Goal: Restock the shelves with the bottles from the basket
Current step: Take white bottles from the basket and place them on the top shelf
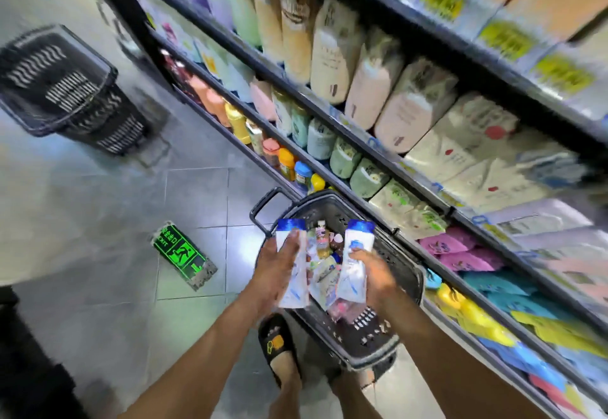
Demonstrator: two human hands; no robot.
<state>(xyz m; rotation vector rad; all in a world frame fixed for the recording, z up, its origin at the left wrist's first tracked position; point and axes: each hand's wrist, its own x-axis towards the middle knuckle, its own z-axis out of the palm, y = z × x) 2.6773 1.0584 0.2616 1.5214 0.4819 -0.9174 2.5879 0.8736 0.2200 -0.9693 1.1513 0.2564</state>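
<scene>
Lower centre of frame: our left hand (pixel 278 267) grips white blue-capped bottle (pixel 289 226), right hand (pixel 375 275) grips second bottle (pixel 357 251), both just above basket (pixel 406 270). We should lift clear of rim, then seat each upright on shelves (pixel 411 175), right of frame.

The tiled floor (pixel 98 195) carries one basket (pixel 399 262) at lower centre, a second basket (pixel 112 122) (upper left), and a green sign (pixel 182 252).
</scene>
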